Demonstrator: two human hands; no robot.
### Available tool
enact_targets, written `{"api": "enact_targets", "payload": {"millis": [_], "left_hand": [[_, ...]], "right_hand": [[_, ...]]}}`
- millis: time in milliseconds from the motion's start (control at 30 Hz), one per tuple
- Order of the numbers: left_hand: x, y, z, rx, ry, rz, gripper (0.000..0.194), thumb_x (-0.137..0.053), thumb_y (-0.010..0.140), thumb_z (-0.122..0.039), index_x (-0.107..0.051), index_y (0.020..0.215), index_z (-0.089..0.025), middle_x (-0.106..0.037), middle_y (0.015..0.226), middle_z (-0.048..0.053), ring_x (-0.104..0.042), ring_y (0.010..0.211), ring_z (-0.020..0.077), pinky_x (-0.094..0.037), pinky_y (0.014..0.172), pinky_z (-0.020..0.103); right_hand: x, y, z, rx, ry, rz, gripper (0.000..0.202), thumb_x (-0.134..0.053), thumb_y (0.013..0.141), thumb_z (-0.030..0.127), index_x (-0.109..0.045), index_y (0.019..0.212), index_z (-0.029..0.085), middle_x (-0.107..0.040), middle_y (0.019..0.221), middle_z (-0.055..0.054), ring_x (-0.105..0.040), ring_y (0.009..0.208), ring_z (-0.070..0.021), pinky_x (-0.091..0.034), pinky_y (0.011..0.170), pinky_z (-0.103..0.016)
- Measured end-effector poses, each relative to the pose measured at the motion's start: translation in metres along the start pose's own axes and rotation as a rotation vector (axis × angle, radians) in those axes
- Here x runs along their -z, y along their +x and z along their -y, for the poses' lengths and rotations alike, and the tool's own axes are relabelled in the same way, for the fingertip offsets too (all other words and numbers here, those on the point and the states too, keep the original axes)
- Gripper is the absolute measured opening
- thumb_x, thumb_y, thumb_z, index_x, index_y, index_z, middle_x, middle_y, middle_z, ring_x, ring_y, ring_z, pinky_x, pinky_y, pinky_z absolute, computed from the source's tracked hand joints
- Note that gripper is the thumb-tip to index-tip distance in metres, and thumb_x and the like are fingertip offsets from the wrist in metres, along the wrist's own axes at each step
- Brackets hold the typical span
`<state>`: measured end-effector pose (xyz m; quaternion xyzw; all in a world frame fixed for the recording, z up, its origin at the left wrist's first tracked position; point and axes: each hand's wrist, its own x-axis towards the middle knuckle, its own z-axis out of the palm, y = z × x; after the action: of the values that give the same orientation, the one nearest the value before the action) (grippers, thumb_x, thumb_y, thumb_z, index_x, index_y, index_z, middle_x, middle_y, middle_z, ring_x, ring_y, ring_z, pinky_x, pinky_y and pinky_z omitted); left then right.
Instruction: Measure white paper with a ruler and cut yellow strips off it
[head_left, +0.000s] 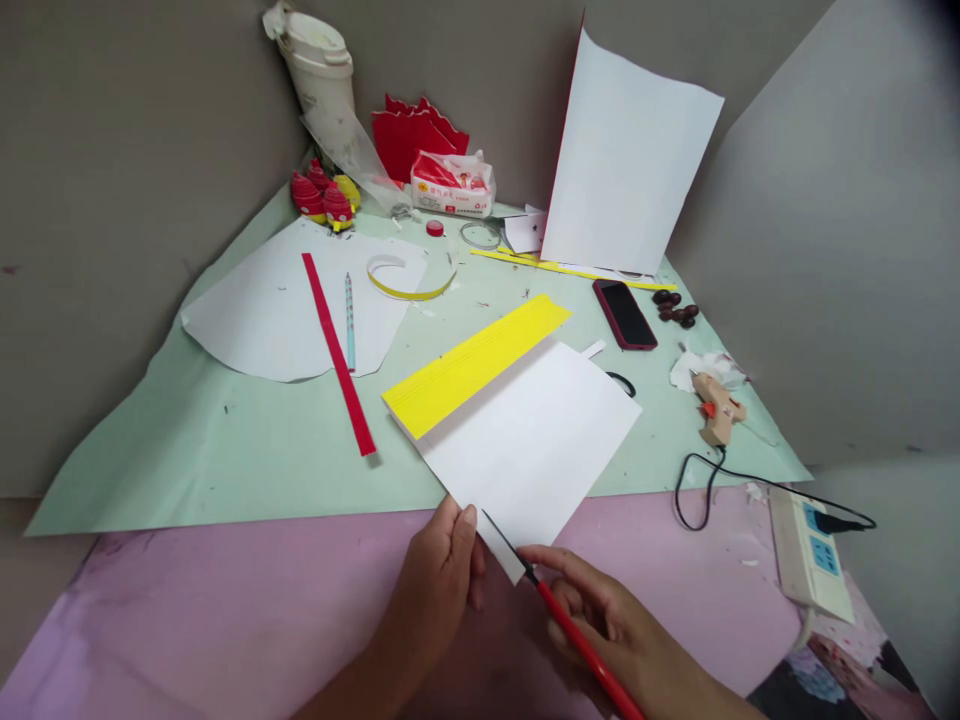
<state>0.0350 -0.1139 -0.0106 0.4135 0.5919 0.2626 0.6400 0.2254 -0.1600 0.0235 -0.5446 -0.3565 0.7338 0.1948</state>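
My left hand (448, 555) pinches the left edge of a white sheet of card (525, 440) between thumb and fingers. My right hand (604, 615) is closed around red-handled scissors (568, 622), seen nearly edge-on. Their thin dark blade lies across the sheet's near corner, pointing toward my left thumb, with a narrow strip of card on its left side. The sheet's far left end is bent over and shows a yellow face (476, 365). My right index finger reaches forward beside the blade. The underside of the sheet is hidden.
A red strip (337, 355), a patterned pencil (349, 325) and a curled yellow strip (412, 294) lie left. At right are a phone (625, 314), a glue gun (718, 405) with its cord, and a power strip (814, 555). A large white sheet (630, 150) leans on the wall.
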Motion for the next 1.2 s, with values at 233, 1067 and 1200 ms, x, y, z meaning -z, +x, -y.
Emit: {"api": "enact_targets", "payload": {"millis": [233,1067,1200], "left_hand": [[0.000,-0.002,0.000,0.013,-0.030,0.000,0.038,-0.039,0.096,-0.051,-0.041,0.068,-0.024,-0.048,0.053,-0.006,-0.045,0.045,0.0123,-0.035,0.047,0.025],[-0.001,0.000,0.005,-0.059,0.011,-0.040,0.038,-0.036,0.096,-0.051,-0.040,0.070,-0.025,-0.049,0.055,-0.007,-0.047,0.044,0.0117,-0.040,0.050,0.026],[-0.002,0.001,0.005,-0.061,0.006,-0.033,0.036,-0.037,0.097,-0.050,-0.040,0.070,-0.025,-0.048,0.053,-0.008,-0.046,0.044,0.0119,-0.039,0.050,0.026]], "right_hand": [[0.000,0.005,-0.003,0.004,0.119,-0.001,0.059,-0.073,0.085,0.053,-0.059,0.134,0.022,-0.045,0.063,0.007,-0.034,0.044,-0.0035,-0.026,0.039,-0.015],[0.004,-0.002,0.000,0.029,0.014,0.038,0.047,-0.064,0.091,0.057,-0.064,0.117,0.017,-0.042,0.068,0.005,-0.034,0.057,-0.0066,-0.025,0.047,-0.016],[0.003,0.002,0.003,-0.005,0.074,0.051,0.045,-0.069,0.087,0.057,-0.065,0.106,0.016,-0.039,0.063,0.007,-0.030,0.053,-0.0055,-0.021,0.045,-0.016]]}}
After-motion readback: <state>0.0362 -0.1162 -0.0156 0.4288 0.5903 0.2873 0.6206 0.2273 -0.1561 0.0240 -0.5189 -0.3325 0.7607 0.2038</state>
